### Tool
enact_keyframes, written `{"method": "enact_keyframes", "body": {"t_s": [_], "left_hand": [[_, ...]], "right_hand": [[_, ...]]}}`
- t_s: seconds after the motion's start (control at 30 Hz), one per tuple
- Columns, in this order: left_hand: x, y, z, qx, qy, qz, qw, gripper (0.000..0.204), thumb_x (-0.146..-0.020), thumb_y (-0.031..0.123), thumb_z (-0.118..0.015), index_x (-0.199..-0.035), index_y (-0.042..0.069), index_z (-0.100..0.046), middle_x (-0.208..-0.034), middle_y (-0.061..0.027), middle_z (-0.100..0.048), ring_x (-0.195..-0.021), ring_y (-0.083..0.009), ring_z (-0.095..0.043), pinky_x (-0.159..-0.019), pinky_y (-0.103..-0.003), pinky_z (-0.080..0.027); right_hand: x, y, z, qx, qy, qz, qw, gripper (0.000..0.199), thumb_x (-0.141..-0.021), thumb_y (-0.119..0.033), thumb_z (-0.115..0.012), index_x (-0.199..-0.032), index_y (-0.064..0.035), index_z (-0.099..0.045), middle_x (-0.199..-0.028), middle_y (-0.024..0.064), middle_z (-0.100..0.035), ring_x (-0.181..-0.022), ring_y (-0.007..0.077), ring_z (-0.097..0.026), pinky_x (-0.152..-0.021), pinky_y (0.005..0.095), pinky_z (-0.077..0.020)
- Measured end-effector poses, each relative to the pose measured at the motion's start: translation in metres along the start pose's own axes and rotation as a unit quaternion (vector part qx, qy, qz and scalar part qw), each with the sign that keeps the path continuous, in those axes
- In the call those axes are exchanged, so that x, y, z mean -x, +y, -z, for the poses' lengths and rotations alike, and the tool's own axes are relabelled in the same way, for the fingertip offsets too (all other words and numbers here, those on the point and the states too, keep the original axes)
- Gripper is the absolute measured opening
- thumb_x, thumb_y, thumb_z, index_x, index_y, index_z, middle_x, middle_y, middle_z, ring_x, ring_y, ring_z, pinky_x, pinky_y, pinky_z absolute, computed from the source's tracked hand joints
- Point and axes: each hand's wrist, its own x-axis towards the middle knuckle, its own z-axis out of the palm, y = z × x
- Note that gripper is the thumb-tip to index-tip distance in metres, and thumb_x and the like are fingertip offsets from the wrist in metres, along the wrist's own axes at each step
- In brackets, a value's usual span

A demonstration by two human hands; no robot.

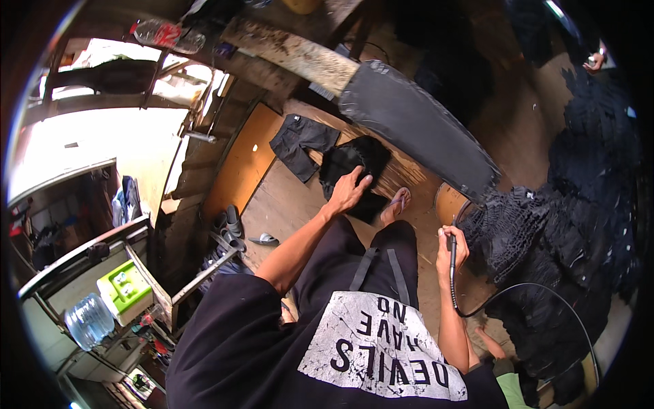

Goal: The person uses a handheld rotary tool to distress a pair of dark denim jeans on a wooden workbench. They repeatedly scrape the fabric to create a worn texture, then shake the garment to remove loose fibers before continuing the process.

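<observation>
My left hand (349,191) reaches forward over my lap onto a bundle of black cloth (371,158), its fingers bent against the fabric; the fingertips are partly lost in the dark folds. My right hand (454,251) is closed round a slim black handle (453,266) at my right side. A dark cord (538,286) loops from the handle's lower end out to the right. Beyond its upper end lies a heap of black textured fabric (504,225), and what the handle leads to there is hard to make out. Black shorts (300,144) lie flat left of the bundle.
A long dark padded board (415,123) on a wooden beam (293,54) slants across ahead. Sandals (233,221) stand on the left. A green-and-white box (125,289) and a clear water jug (88,320) are far left. Another person's hand (596,61) shows at the upper right.
</observation>
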Motion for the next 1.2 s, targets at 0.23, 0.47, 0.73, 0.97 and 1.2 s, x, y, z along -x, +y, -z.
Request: {"method": "enact_keyframes", "body": {"t_s": [0.23, 0.47, 0.73, 0.97, 1.2], "left_hand": [[0.027, -0.124, 0.071, -0.089, 0.191, -0.167, 0.963, 0.02, -0.103, 0.024, -0.073, -0.113, 0.006, -0.072, -0.108, -0.0146, -0.073, -0.103, -0.0365, -0.066, -0.092, -0.047, -0.049], [-0.034, -0.264, 0.213, -0.046, 0.292, -0.141, 0.945, 0.04, -0.097, 0.02, -0.081, -0.134, 0.006, -0.071, -0.13, -0.0194, -0.075, -0.117, -0.042, -0.069, -0.104, -0.051, -0.051], [-0.025, -0.353, 0.214, -0.121, 0.19, 0.091, 0.97, 0.097, -0.099, 0.051, -0.078, -0.172, 0.005, -0.035, -0.171, -0.0369, -0.038, -0.157, -0.0521, -0.04, -0.129, -0.055, -0.037], [0.073, -0.34, 0.129, -0.139, -0.233, 0.035, 0.962, 0.082, -0.1, 0.055, -0.076, -0.159, 0.0, -0.058, -0.155, -0.0293, -0.063, -0.146, -0.0435, -0.06, -0.122, -0.048, -0.047], [0.043, -0.115, 0.121, -0.161, -0.279, -0.081, 0.943, 0.059, -0.099, 0.028, -0.08, -0.151, 0.005, -0.064, -0.144, -0.0243, -0.07, -0.125, -0.0432, -0.072, -0.104, -0.05, -0.059]], "right_hand": [[0.015, -0.04, -0.013, 0.062, 0.054, -0.006, 0.997, 0.013, -0.097, -0.001, -0.08, -0.107, 0.0012, -0.072, -0.101, 0.012, -0.079, -0.094, 0.0226, -0.076, -0.09, 0.0374, -0.0598], [0.049, -0.07, -0.035, 0.006, 0.049, -0.044, 0.998, 0.012, -0.099, -0.001, -0.079, -0.106, -0.0015, -0.07, -0.101, 0.0109, -0.078, -0.095, 0.0189, -0.075, -0.093, 0.0352, -0.0603], [0.078, -0.102, -0.061, 0.053, 0.012, -0.02, 0.998, 0.013, -0.099, -0.004, -0.08, -0.106, 0.0002, -0.071, -0.101, 0.0121, -0.077, -0.097, 0.0208, -0.074, -0.094, 0.0368, -0.0583], [0.064, -0.078, 0.0, 0.056, 0.22, -0.019, 0.974, 0.015, -0.104, -0.015, -0.08, -0.109, -0.0009, -0.075, -0.104, 0.0098, -0.08, -0.099, 0.0209, -0.074, -0.095, 0.0369, -0.0583], [-0.009, 0.087, 0.142, 0.066, 0.457, 0.023, 0.887, 0.049, -0.085, -0.013, -0.098, -0.122, -0.0004, -0.068, -0.119, 0.0092, -0.073, -0.113, 0.0243, -0.068, -0.108, 0.0392, -0.0518]]}}
